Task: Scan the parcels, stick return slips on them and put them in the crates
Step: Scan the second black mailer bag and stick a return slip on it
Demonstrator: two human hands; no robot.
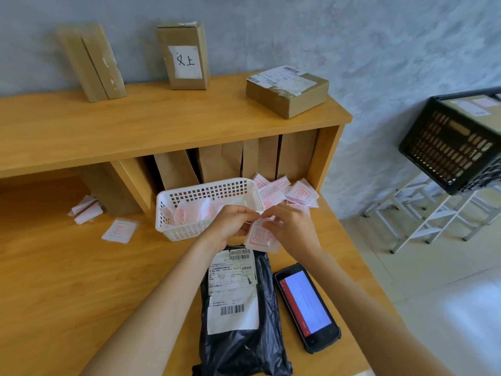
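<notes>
A black plastic parcel (238, 346) with a white shipping label lies on the wooden desk (67, 294) in front of me. Just above it, my left hand (231, 222) and my right hand (291, 229) both pinch a white return slip (260, 237) with a red stamp, held at its top edge. The handheld scanner (306, 303) lies screen up to the right of the parcel. A black crate (447, 147) holding a cardboard box stands on a white rack at the right.
A white perforated basket (189, 196) with slips sits behind my hands. More slips (295, 192) are piled right of it, and loose ones (119, 230) lie left. Cardboard boxes (287, 93) stand on the shelf top, and paper bags fill the shelf below.
</notes>
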